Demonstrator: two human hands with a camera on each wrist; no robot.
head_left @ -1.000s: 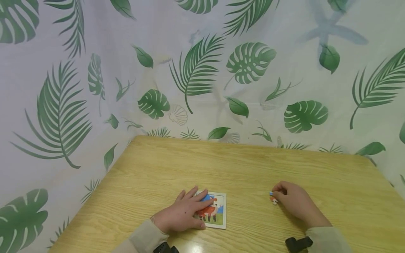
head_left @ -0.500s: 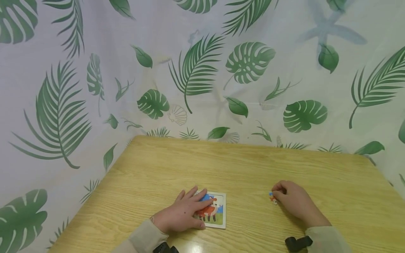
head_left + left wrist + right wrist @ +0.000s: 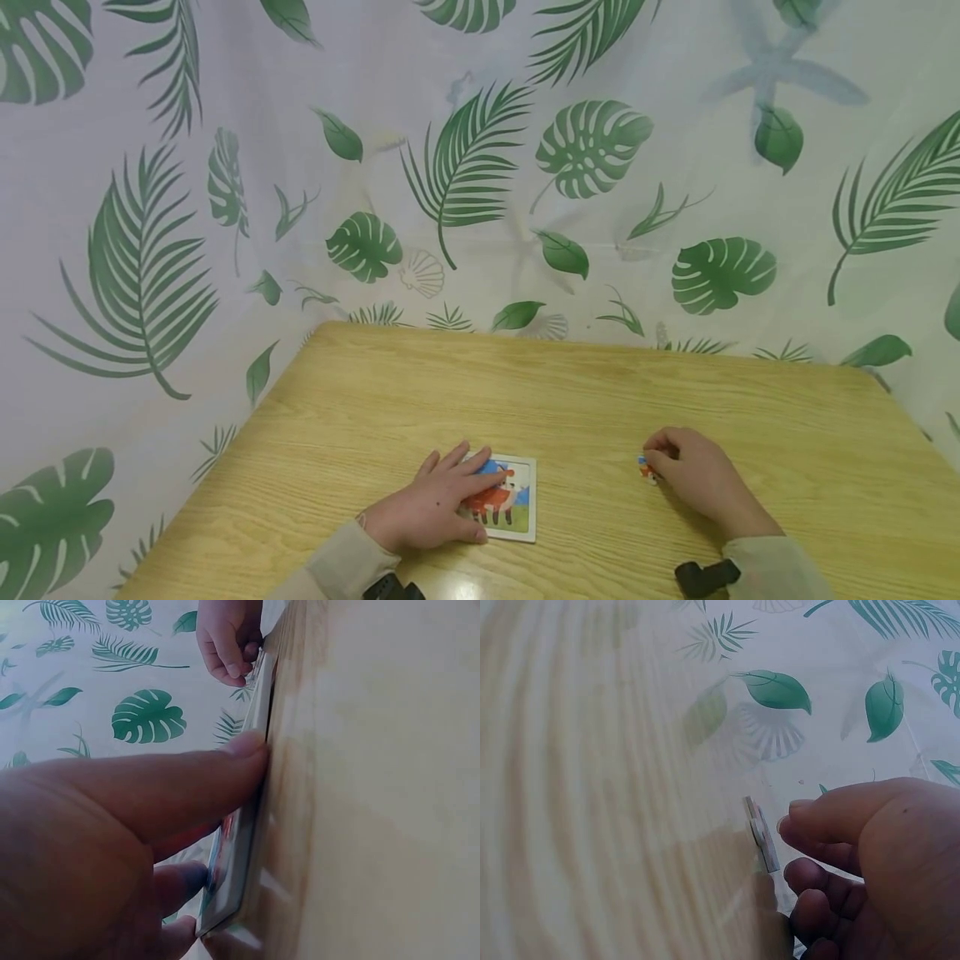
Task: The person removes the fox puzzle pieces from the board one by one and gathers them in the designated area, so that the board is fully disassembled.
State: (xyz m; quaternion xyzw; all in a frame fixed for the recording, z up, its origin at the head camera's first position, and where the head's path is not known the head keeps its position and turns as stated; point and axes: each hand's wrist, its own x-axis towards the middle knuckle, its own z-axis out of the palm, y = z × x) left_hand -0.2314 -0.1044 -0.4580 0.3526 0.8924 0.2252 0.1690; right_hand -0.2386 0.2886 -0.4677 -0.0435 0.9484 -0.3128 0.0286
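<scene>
Left hand [image 3: 442, 504]: lies spread over the left part of the framed picture [image 3: 532, 500], fingers apart, thumb at the near edge; it presses or rests, without gripping.
Right hand [image 3: 693, 479]: fingers curled in a narrow bunch at the small piece [image 3: 647, 469]; the right wrist view shows a slight gap by the fingertips, so whether they pinch it I cannot tell.
Small piece: on or just above the table, well to the right of the framed picture; one piece or two overlapping, I cannot tell.
Just changed: over the last second the small piece has turned slightly under the fingertips; its blue, orange and white patches show differently, while both hands keep their places.
Meaning: I judge this as adjusting a loose part beside a steadied picture; the part is not in the frame.
Piece's long axis: what shows runs from far left to near right, blue end away from the person; the fingers hide the rest.
Picture's heading: roughly square, so no clear long axis; the animal's feet point toward the person, its head up and to the right.
Sleeves and table: light cuffs, a black wrist camera [image 3: 705, 577] at the right one; wood-grain table [image 3: 390, 400] beneath.
Beyond: leaf-print cloth [image 3: 285, 108] behind and left.
</scene>
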